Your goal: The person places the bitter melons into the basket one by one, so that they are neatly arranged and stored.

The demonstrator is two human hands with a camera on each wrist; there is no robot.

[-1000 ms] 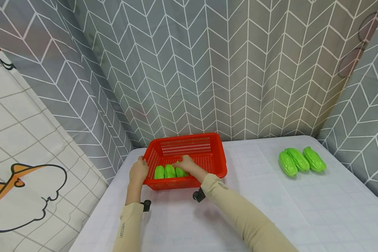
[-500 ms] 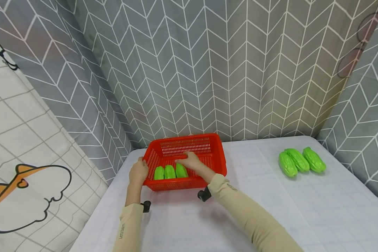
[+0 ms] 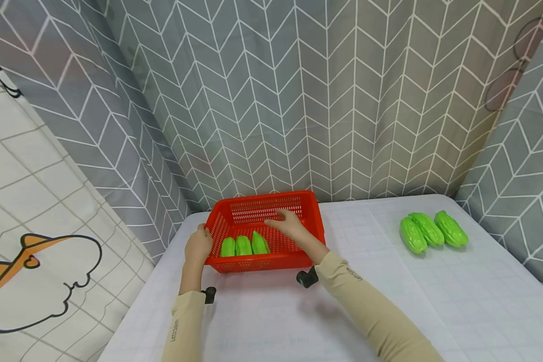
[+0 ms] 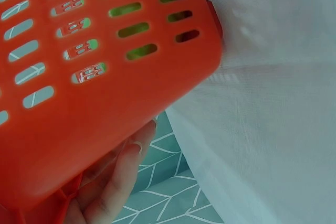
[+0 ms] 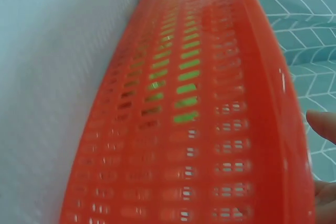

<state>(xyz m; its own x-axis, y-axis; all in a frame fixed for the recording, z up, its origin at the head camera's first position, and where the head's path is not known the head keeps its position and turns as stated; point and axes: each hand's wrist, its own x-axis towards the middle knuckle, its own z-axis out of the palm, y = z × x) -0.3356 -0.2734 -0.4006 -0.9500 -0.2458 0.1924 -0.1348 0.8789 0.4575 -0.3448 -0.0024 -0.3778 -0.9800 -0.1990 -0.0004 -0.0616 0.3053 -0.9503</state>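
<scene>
A red slotted plastic basket (image 3: 262, 262) stands at the back left of the table. Three bright green bitter melons (image 3: 244, 246) lie side by side in its front left part. At the basket's left rim, my left hand (image 3: 198, 245) grips the edge, its fingers (image 4: 123, 174) curled under the rim in the left wrist view. My right hand (image 3: 289, 224) hovers over the basket's right half, thumb and fingers spread, holding nothing. In the right wrist view its thumb (image 5: 323, 124) shows beyond the rim, with green showing through the slots.
Three more glossy green bitter melons (image 3: 430, 230) lie together at the back right of the white-covered table (image 3: 380, 281). A grey patterned curtain (image 3: 298, 100) hangs right behind the table, and a white tile-patterned cloth (image 3: 50, 201) hangs on the left.
My right hand has let go of the rightmost bitter melon in the basket and moved up and right, its fingers spreading. My left hand has kept its place on the rim.
</scene>
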